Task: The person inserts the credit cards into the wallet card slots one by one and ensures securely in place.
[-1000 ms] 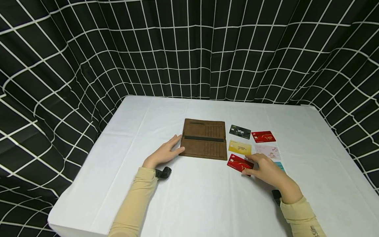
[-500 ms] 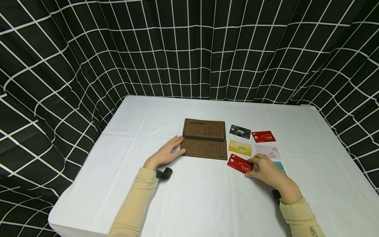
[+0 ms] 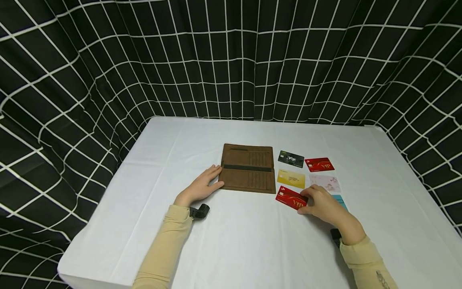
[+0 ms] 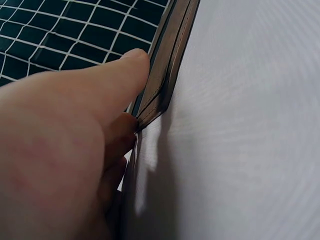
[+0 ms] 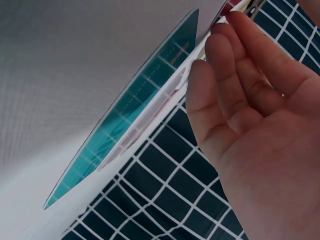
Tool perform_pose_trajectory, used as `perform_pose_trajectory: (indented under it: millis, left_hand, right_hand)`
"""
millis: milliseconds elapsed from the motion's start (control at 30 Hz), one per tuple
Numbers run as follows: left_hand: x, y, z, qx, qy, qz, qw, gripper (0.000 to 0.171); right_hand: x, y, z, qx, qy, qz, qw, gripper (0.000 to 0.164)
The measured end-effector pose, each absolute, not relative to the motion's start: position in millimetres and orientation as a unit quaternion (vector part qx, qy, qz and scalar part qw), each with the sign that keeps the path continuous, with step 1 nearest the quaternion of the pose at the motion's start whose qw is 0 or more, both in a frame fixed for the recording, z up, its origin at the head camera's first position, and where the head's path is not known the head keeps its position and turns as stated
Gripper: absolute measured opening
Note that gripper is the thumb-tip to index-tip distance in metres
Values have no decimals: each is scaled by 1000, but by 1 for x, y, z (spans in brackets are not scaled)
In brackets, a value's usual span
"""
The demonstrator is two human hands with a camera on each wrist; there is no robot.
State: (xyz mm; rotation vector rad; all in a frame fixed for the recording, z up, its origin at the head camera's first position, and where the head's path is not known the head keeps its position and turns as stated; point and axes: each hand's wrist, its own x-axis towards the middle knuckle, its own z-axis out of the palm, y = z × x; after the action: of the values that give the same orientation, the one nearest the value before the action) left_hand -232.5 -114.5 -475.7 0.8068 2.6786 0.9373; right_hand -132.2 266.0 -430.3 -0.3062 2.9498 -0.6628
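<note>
A brown bifold wallet (image 3: 249,185) lies spread open on the white table, its card slots facing up. My left hand (image 3: 198,188) rests at the wallet's left edge, thumb and fingers extended; in the left wrist view the thumb lies alongside the wallet's stitched edge (image 4: 165,70). To the wallet's lower right, a red VIP card (image 3: 288,196) lies slanted. My right hand (image 3: 323,204) holds this card's right end between thumb and curled fingers. The right wrist view shows the fingertips at a red card edge (image 5: 227,9), with the palm in sight.
Beyond the red card lie a yellow card (image 3: 290,179), a black VIP card (image 3: 290,159), another red VIP card (image 3: 319,164) and a pale pink floral card (image 3: 325,183). A teal card (image 3: 339,201) is partly behind my right hand. A black grid curtain (image 3: 202,52) encloses the table.
My right thumb and fingers have shifted slightly right along the red card, baring more of its lettering. The left hand stays at the wallet. The head view has shifted a little.
</note>
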Motion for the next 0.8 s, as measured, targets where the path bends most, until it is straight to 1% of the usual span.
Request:
perform_pose_trajectory:
  millis: [167,367,633,800]
  left_hand:
    - [-234,-116,-478,272,906,313,88,65]
    - [-234,-115,-478,274,905,314,90,65]
    - [-234,-116,-478,284,903,311,81,62]
    - [-233,-115,-477,277,906,308,88,62]
  right_hand:
    - [-136,264,-429,-89,968,-224,68,57]
    - [-137,265,-430,-81,967,-229,80,57]
    - [-140,264,-430,-76,964,-243,80,59]
    - [-140,264,-431,-75,961,-257,76,56]
